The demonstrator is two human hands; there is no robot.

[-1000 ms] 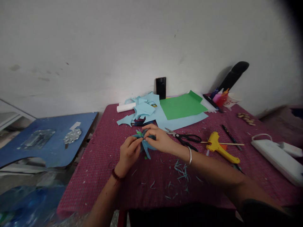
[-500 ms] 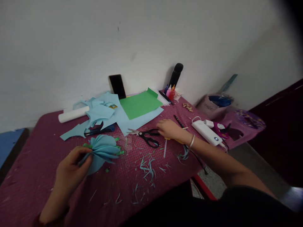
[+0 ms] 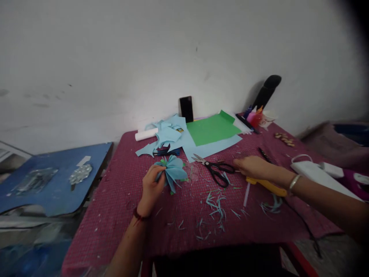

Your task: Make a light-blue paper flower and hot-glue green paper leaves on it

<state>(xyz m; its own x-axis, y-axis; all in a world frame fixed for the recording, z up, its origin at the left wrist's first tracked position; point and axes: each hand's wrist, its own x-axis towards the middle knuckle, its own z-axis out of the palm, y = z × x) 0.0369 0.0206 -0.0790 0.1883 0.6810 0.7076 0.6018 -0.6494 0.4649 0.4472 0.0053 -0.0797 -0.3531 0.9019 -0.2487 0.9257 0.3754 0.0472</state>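
Observation:
My left hand (image 3: 152, 184) is closed, pinching a light-blue paper flower (image 3: 175, 169) at its gathered middle, where a little green shows. On the right, my right hand (image 3: 250, 167) is low over the cloth with its fingers drawn together; a thin pale bit shows at the fingertips, too small to name. Black-handled scissors (image 3: 216, 169) lie with slightly parted blades just left of those fingers. A yellow glue gun (image 3: 268, 186) lies under the right wrist, and a translucent stick (image 3: 246, 194) lies beside it. Thin blue paper strips (image 3: 216, 206) are scattered between my hands.
Behind lie a green sheet (image 3: 213, 129), blue paper scraps (image 3: 168, 134) and a white roll (image 3: 146, 134). A phone (image 3: 186, 109) leans on the wall. Paint bottles (image 3: 255, 116), a paper cup (image 3: 267, 118) and a white device (image 3: 323, 179) are at right. A blue table (image 3: 63, 154) stands left.
The view has swung left, bringing the blue table into sight. The flower in my left hand has turned so its green centre shows. My right hand is still beside the scissors.

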